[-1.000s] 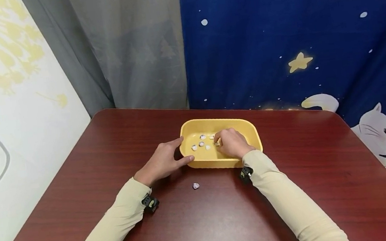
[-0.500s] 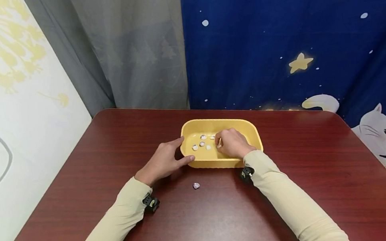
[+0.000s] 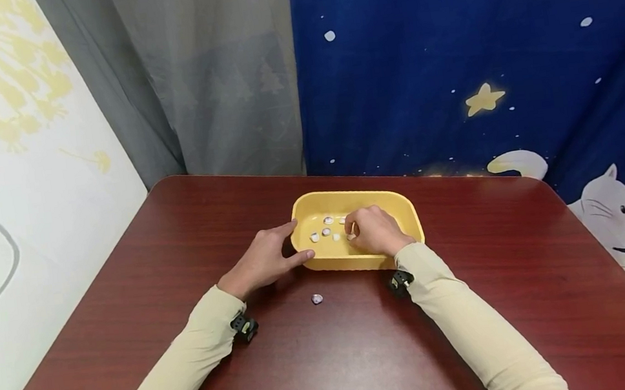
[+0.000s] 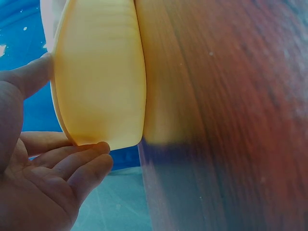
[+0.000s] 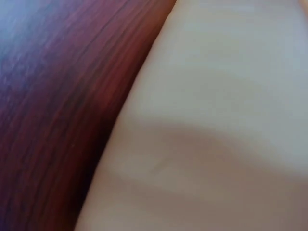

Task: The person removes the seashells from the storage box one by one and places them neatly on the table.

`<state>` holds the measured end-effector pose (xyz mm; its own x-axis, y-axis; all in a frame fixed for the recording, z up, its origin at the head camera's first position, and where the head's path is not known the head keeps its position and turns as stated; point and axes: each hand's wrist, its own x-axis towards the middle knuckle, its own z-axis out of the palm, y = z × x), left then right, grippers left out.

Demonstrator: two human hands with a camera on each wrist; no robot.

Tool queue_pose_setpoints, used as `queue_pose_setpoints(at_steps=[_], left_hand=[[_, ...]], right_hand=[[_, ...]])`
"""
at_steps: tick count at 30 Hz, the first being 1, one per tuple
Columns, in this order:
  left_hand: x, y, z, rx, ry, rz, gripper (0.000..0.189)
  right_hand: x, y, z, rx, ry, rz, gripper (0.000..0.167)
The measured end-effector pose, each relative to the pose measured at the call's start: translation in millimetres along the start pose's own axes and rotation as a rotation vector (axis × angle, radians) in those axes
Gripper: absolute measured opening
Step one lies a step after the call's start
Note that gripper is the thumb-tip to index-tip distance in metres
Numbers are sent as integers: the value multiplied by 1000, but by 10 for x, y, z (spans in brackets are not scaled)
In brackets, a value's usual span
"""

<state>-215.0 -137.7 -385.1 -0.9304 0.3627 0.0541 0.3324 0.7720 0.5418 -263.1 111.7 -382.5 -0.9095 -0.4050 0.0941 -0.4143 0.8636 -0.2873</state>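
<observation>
A yellow plastic bin (image 3: 401,200) stands on the table with several small whitish shells (image 3: 314,237) spread over its left half. My left hand (image 3: 264,256) grips the bin's left end, thumb at the near rim and fingers round the far corner; the left wrist view shows this hand (image 4: 48,178) against the bin's outer wall (image 4: 101,72). Inside the bin, my right hand (image 3: 374,230) has its fingers curled down and pinches a small pale shell (image 3: 351,237) near the floor, mostly hidden by the fingers. One more shell (image 3: 317,299) lies on the table in front of the bin.
The dark red wooden table (image 3: 220,206) ends at a grey curtain (image 3: 231,101) and a blue starry curtain (image 3: 421,77). A white patterned panel (image 3: 27,210) borders it on the left. A cream sleeve (image 5: 207,106) fills most of the right wrist view.
Both hands keep nearly the same places. The right fingertips shift only slightly inside the bin; the bin and the loose shells look unmoved.
</observation>
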Motion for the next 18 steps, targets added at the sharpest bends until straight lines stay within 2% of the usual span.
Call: queue_pose_setpoints(at_steps=[18], left_hand=[[1, -7, 7, -2, 8, 18, 84]], right_hand=[[-167, -145, -154, 27, 35, -56, 10]])
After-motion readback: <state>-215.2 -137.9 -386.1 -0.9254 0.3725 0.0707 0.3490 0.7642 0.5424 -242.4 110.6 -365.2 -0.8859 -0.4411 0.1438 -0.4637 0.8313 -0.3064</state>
